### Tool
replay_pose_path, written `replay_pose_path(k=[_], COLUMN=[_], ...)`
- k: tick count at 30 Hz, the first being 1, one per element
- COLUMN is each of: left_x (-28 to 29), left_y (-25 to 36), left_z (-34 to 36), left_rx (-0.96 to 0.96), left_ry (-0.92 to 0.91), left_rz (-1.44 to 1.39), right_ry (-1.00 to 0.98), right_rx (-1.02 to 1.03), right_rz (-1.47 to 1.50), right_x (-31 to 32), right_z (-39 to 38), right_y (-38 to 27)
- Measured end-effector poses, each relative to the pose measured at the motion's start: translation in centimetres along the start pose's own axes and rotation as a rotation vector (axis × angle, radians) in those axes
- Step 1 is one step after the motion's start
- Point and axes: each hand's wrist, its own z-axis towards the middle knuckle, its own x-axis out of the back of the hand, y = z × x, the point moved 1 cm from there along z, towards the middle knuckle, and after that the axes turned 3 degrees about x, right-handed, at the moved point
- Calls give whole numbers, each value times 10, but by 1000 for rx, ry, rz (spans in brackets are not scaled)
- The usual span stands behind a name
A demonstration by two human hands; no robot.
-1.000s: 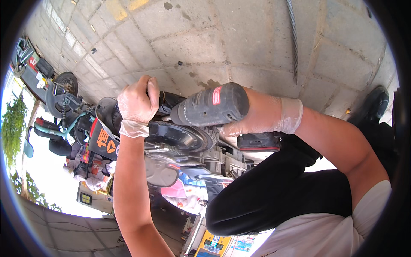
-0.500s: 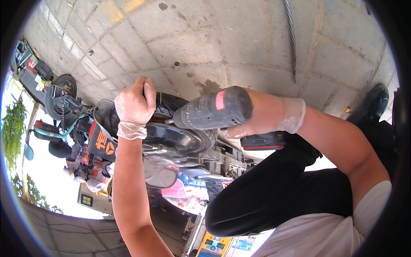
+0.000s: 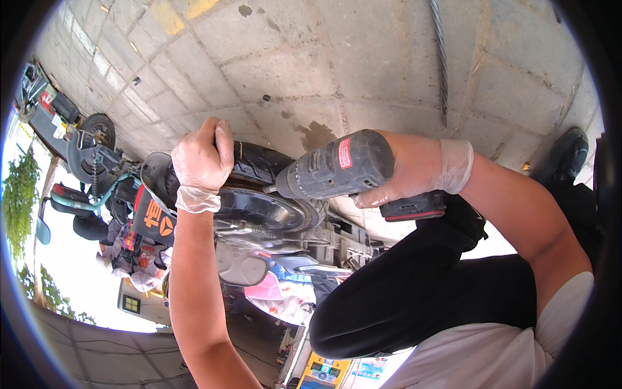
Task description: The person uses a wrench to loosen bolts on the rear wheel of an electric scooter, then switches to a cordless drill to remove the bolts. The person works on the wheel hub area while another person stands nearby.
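My left hand (image 3: 203, 162), in a translucent glove, is closed on the black tire (image 3: 259, 163) of a scooter wheel at the upper side of its rim (image 3: 259, 209). My gloved right hand (image 3: 414, 167) grips a dark cordless drill (image 3: 334, 165) with a red label and a battery (image 3: 412, 207) below. The drill points left, its bit (image 3: 272, 188) at the gap between tire and rim beside my left hand; whether it touches is unclear. A muddy black fender (image 3: 155, 172) sits left of the wheel.
Parked scooters (image 3: 91, 155) stand at the left, near bags (image 3: 142, 259). A steel cable (image 3: 440, 58) lies on the paving (image 3: 363, 58). My bent knee (image 3: 343, 318) is below the drill, my shoe (image 3: 570, 149) at right. A yellow machine (image 3: 324, 369) stands at the bottom.
My right hand and the drill have moved a little to the right. My left hand has shifted slightly down and left, still closed on the tire.
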Motion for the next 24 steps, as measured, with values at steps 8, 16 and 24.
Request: replay_pose_path(k=[8,16,24], left_x=[0,2,0], left_y=[0,2,0], left_z=[1,1,0], left_rx=[-2,0,37], left_ry=[-10,3,-13], left_rz=[27,22,12], right_ry=[-27,-38,-40], right_rx=[-30,-22,-28], right_rz=[23,41,-73], right_x=[-9,-11,-6], right_z=[24,20,3], right_y=[-5,0,8])
